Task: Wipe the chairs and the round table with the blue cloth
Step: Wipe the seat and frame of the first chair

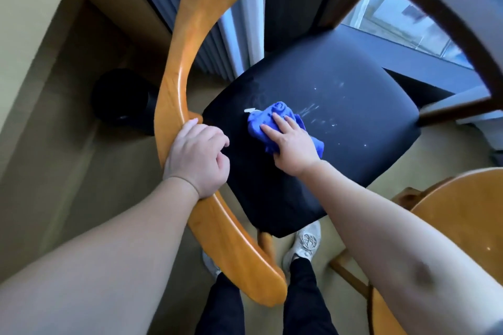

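Note:
A wooden chair with a curved armrest-back rail [174, 68] and a black padded seat [340, 95] fills the middle of the view. My left hand [197, 156] grips the curved rail on its near left side. My right hand [290, 143] presses a crumpled blue cloth [268, 119] flat onto the left middle of the seat, fingers spread over it. White specks and smears [313, 111] lie on the seat just right of the cloth, and a small white scrap sits at the cloth's left tip. The round wooden table [462, 215] shows at the lower right.
A black round bin [122, 100] stands on the floor left of the chair. Dark curtains and a window with a low sill [424, 62] lie behind the chair. My feet in pale shoes [303, 245] stand under the seat's near edge, on beige carpet.

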